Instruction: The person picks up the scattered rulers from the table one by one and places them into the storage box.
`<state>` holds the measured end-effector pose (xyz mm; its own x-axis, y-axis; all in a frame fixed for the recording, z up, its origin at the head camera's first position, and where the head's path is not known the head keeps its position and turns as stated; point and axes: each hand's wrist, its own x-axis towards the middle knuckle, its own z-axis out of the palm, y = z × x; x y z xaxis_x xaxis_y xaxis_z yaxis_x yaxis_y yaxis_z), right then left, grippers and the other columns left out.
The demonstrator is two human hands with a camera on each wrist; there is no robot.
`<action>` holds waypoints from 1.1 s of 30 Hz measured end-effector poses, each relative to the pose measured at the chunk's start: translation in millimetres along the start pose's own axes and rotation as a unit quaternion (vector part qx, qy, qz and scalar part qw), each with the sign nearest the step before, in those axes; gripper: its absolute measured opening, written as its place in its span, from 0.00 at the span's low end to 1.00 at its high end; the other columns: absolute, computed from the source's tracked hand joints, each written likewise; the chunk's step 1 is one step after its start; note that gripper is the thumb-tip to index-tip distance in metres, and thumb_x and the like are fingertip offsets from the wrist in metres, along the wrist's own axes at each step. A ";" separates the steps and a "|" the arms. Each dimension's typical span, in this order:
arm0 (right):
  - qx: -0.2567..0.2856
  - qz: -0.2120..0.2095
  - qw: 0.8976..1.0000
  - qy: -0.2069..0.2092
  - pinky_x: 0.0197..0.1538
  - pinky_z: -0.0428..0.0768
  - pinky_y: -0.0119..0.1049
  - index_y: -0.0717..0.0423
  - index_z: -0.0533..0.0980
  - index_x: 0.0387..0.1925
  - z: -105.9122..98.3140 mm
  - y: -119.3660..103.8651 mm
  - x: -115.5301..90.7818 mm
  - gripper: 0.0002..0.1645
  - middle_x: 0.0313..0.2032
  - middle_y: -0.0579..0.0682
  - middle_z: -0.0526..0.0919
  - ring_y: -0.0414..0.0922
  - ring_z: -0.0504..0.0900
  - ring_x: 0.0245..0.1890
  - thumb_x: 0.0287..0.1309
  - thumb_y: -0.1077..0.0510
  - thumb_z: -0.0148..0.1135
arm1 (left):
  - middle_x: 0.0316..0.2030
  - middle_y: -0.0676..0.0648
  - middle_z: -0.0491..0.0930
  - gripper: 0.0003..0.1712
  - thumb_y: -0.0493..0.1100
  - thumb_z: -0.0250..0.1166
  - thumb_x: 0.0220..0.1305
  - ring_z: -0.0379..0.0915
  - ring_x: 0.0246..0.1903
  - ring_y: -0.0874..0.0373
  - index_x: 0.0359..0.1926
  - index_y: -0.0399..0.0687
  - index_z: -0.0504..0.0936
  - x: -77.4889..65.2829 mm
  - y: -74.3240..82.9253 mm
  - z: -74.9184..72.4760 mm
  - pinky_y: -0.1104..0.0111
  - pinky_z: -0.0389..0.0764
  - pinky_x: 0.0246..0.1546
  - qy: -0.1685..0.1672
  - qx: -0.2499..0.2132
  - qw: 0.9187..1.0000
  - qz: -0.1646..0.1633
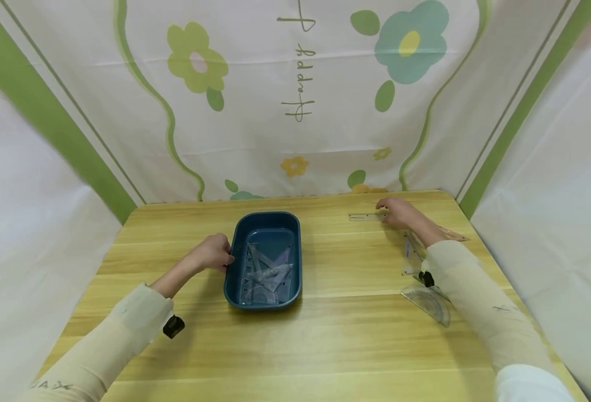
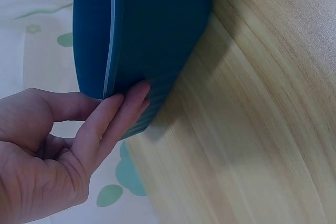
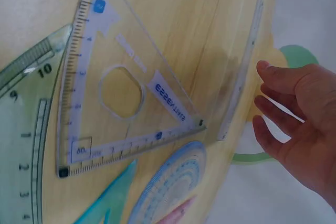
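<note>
A dark blue plastic bin [image 1: 270, 222] stands on the wooden table with several clear set squares and a protractor [image 1: 260, 295] lying inside. My left hand [image 1: 214, 252] pinches its left rim, thumb inside and fingers along the outer wall [image 2: 157, 30] in the left wrist view. Over the far right of the table, my right hand [image 1: 401, 213] hovers by a clear straight ruler [image 1: 362, 217], its fingers loosely bent. The right wrist view shows a gap between those fingers and the ruler [image 3: 244, 72]. A clear set square [image 3: 168, 98] lies nearby.
On the right of the table lie a clear protractor [image 1: 428, 306] and a set square [image 1: 409, 258], partly under my right arm. The right wrist view adds a blue-edged protractor [image 3: 173, 177], a teal piece [image 3: 113, 198] and a pink piece [image 3: 178, 211]. A flowered curtain [image 1: 255, 123] hangs behind.
</note>
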<state>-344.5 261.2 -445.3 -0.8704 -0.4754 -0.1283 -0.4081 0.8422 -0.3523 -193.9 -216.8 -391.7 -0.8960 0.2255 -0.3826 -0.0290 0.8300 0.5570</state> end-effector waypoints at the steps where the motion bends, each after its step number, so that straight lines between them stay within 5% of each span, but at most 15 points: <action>1: -0.005 0.007 1.000 -0.002 0.63 0.73 0.61 0.70 0.72 0.60 1.6 2.0 1.5 0.26 0.59 0.70 0.75 0.68 0.73 0.60 0.60 0.68 0.63 | 0.16 0.41 0.78 0.20 0.30 0.61 0.64 0.86 0.28 0.45 0.14 0.43 0.71 0.2 0.1 0.3 0.63 0.87 0.32 -0.001 0.001 1.000 0.001; 9: -0.061 0.006 0.998 -0.012 0.60 0.76 0.58 0.68 0.74 0.55 9.0 14.2 11.2 0.20 0.53 0.68 0.79 0.65 0.77 0.56 0.61 0.69 0.61 | 0.16 0.42 0.79 0.20 0.31 0.61 0.65 0.85 0.27 0.46 0.15 0.42 0.73 1.0 4.1 3.2 0.64 0.86 0.32 -0.001 0.008 1.000 -0.004; 16: -0.057 0.027 0.997 -0.044 0.55 0.75 0.57 0.67 0.73 0.48 -0.4 11.8 11.3 0.12 0.48 0.66 0.77 0.63 0.75 0.52 0.63 0.69 0.52 | 0.15 0.44 0.77 0.22 0.31 0.61 0.65 0.83 0.23 0.49 0.14 0.44 0.70 3.8 5.8 3.1 0.61 0.86 0.33 -0.002 0.008 1.000 -0.001; 24: -0.053 0.014 0.997 -0.045 0.39 0.68 0.44 0.62 0.67 0.41 -2.6 3.1 14.9 0.04 0.32 0.56 0.73 0.51 0.69 0.33 0.65 0.69 0.50 | 0.11 0.49 0.71 0.26 0.32 0.61 0.65 0.82 0.21 0.52 0.12 0.49 0.64 2.3 5.6 -1.1 0.63 0.85 0.32 -0.004 0.013 1.000 -0.003; 33: -0.067 0.013 0.998 -0.014 0.48 0.80 0.52 0.61 0.81 0.41 2.1 -4.1 14.4 0.11 0.43 0.60 0.84 0.55 0.81 0.43 0.63 0.69 0.53 | 0.13 0.48 0.74 0.21 0.30 0.61 0.64 0.84 0.24 0.49 0.14 0.43 0.71 -0.5 1.8 -2.8 0.64 0.86 0.31 -0.005 0.003 1.000 -0.006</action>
<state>-354.9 250.4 -447.6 -0.8742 -0.4577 -0.1621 -0.4199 0.8803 -0.2210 -194.7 -216.9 -388.5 -0.8916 0.2207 -0.3955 -0.0365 0.8354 0.5484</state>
